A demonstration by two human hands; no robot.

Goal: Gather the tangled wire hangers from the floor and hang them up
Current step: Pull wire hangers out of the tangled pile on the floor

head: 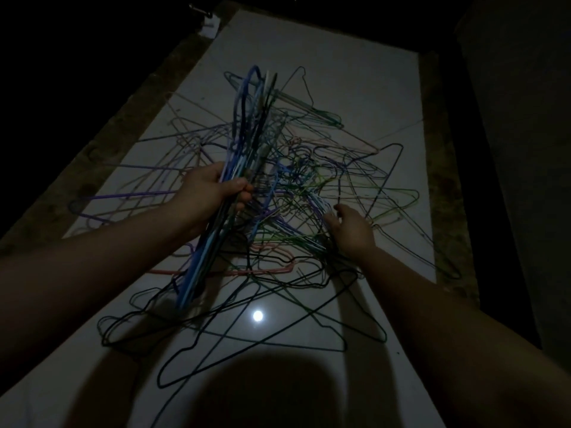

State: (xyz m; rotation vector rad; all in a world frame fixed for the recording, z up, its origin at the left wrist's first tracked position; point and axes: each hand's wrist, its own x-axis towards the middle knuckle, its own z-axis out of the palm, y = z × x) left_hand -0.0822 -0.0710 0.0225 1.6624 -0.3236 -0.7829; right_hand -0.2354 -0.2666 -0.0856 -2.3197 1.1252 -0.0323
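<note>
Nearest item: dark rounded shadow (272,393) across the bottom edge of the pale glossy floor (355,88), with one small bright light reflection (258,316) just beyond it. Tangled wire hangers (309,193): loose heap spread over the middle of the floor; colours black, green, blue, purple, pink; several black ones lie closest. Gathered bundle of hangers (247,125): mostly blue and black, stacked flat together, tilted up and away, lower end over the heap. Left hand (213,188): fingers wrapped tight round the bundle's middle. Right hand (352,227): fingers loosely spread, lowered onto the heap's right side; whether it pinches a wire cannot be told. Surroundings dark.
</note>
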